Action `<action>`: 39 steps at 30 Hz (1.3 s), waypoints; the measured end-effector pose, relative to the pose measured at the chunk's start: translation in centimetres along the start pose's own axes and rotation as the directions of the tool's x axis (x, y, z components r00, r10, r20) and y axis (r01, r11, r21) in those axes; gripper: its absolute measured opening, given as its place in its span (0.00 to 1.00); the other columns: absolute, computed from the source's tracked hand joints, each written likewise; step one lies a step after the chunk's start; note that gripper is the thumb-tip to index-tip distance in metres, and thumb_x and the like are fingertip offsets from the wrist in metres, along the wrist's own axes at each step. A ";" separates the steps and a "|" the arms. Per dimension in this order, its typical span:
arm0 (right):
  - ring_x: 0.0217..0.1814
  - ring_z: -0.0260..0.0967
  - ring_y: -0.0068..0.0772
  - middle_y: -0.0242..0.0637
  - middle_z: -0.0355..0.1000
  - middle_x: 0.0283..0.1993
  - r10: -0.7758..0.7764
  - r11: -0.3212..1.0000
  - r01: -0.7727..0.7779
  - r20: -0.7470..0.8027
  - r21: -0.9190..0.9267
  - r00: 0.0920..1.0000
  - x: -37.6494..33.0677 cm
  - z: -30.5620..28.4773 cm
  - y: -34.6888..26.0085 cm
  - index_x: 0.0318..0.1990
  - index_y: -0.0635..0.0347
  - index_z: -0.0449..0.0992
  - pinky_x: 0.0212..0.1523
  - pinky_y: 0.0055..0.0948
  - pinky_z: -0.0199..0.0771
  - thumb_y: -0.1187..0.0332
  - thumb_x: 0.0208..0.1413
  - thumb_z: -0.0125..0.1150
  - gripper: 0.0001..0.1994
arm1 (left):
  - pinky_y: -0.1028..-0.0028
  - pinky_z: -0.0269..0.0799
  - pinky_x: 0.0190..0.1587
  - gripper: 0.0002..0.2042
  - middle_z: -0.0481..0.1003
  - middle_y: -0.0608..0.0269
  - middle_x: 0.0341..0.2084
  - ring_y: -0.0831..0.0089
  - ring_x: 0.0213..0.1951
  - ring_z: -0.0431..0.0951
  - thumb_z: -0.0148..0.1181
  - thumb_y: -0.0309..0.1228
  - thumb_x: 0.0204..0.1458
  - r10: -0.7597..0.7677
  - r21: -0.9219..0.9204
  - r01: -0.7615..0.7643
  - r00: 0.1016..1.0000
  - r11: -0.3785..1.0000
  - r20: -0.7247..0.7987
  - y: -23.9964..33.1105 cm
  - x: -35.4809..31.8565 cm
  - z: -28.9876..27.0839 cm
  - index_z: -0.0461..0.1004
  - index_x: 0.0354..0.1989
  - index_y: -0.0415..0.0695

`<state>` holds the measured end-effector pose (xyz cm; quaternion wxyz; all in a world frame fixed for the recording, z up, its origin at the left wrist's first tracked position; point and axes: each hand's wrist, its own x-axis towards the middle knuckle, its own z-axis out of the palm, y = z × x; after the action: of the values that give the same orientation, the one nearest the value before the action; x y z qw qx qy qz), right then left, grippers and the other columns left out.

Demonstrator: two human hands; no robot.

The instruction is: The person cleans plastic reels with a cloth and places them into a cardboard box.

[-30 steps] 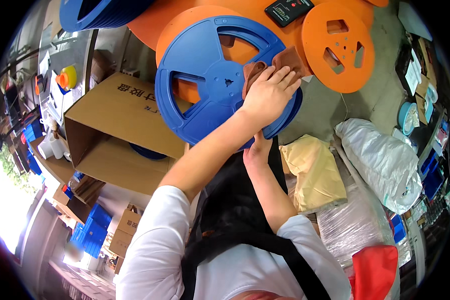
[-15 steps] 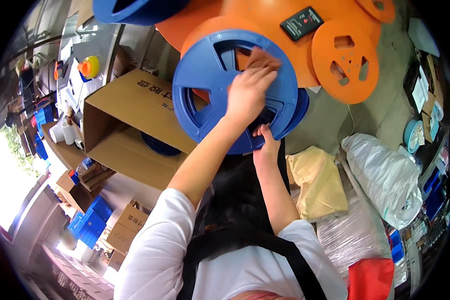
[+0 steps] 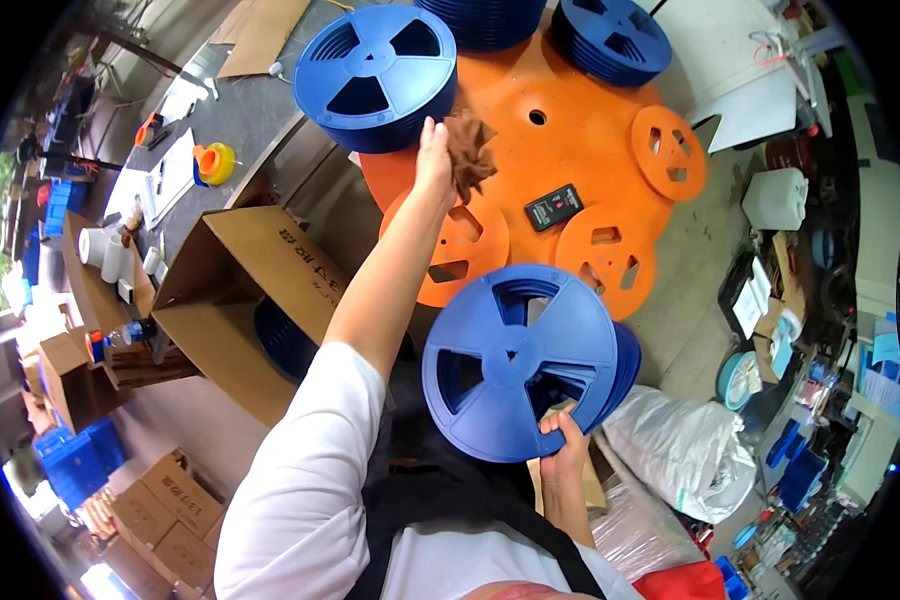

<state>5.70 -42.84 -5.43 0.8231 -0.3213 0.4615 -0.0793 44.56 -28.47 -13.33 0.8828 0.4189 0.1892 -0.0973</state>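
My left hand (image 3: 432, 165) reaches up over the orange plate, closed on a crumpled brown cloth (image 3: 470, 150). Low in front of me is a stack of blue plastic reels, tilted so its front reel (image 3: 515, 350) faces me. This reel has a small centre hole and wide cut-outs. My right hand (image 3: 563, 440) grips its lower right rim, fingers hooked through a cut-out. Close to the cloth, another blue reel stack (image 3: 375, 65) stands on the orange plate's left side.
The orange plate (image 3: 530, 165) has slotted round discs and carries a small black box (image 3: 553, 207) and more blue reels (image 3: 612, 40). To the left are an open cardboard box (image 3: 300, 265) with blue reels inside and a grey table (image 3: 255, 95). A white plastic sack (image 3: 685, 450) lies right.
My left hand has lifted the cloth off the reel face and moved up and left, over the orange plate. My right hand still grips the reel. The view has shifted, showing more reel stacks.
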 end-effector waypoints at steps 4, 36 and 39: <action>0.27 0.60 0.26 0.31 0.61 0.24 -0.074 0.995 0.073 -0.009 -0.073 0.997 0.3 -0.6 -3.0 0.35 0.57 0.65 0.32 0.27 0.65 0.76 0.50 0.54 0.06 | 0.53 0.38 0.65 0.38 0.42 0.55 0.68 0.59 0.68 0.42 0.46 0.47 0.59 -0.236 0.501 0.241 0.969 0.831 -0.075 1.8 -2.9 1.3 0.29 0.69 0.53; 0.31 0.58 0.26 0.30 0.62 0.28 0.530 0.820 -0.152 0.631 -0.552 0.567 0.2 20.1 -1.3 0.40 0.56 0.68 0.33 0.24 0.62 0.45 0.53 0.57 0.22 | 0.63 0.80 0.38 0.31 0.71 0.51 0.46 0.60 0.38 0.79 0.51 0.26 0.56 0.242 -0.281 -0.303 0.942 0.910 -0.232 12.8 -41.0 -17.7 0.48 0.67 0.54; 0.28 0.58 0.25 0.29 0.61 0.26 0.430 0.852 -0.122 0.548 -0.509 0.718 -0.8 20.7 -0.9 0.39 0.57 0.69 0.32 0.23 0.62 0.42 0.54 0.54 0.24 | 0.65 0.79 0.36 0.30 0.71 0.52 0.45 0.61 0.36 0.79 0.52 0.25 0.55 0.227 -0.326 -0.307 0.939 0.894 -0.260 12.4 -41.2 -19.1 0.49 0.66 0.56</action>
<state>22.22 -33.78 3.32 0.8383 -0.4302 0.1996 0.2688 6.41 -5.31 1.48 0.9239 0.2794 0.2383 0.1079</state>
